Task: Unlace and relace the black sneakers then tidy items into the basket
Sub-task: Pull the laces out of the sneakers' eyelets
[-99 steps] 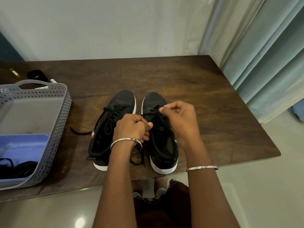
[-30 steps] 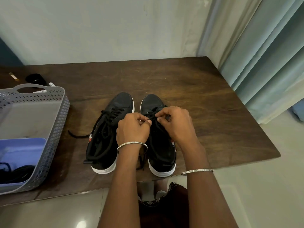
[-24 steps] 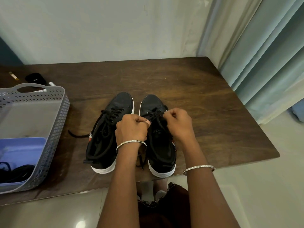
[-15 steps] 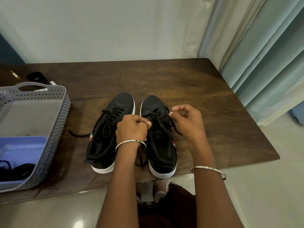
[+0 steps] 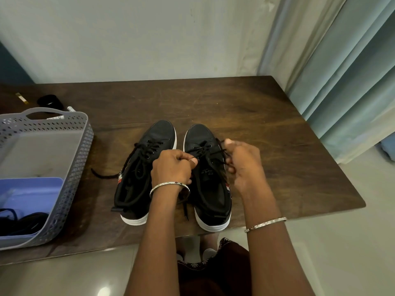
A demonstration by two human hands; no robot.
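Observation:
Two black sneakers with white soles stand side by side on the wooden table, toes pointing away. The left sneaker [image 5: 141,178] has loose laces trailing off to its left. Over the right sneaker [image 5: 208,189], my left hand [image 5: 171,169] pinches one strand of its black lace [image 5: 210,150] near the eyelets. My right hand [image 5: 245,165] pinches the other strand at the shoe's right side and holds it taut. A grey perforated basket [image 5: 70,167] sits at the left of the table.
Inside the basket lie a blue container [image 5: 30,197] and black cords [image 5: 23,223]. Behind the basket are a black round object [image 5: 50,101], a small yellow item [image 5: 21,97] and a white pen [image 5: 70,108]. Curtains [image 5: 342,82] hang to the right of the table [image 5: 277,135].
My right hand has drawn the lace strand out to the right, away from the left hand. The left hand has kept its pinch at the eyelets.

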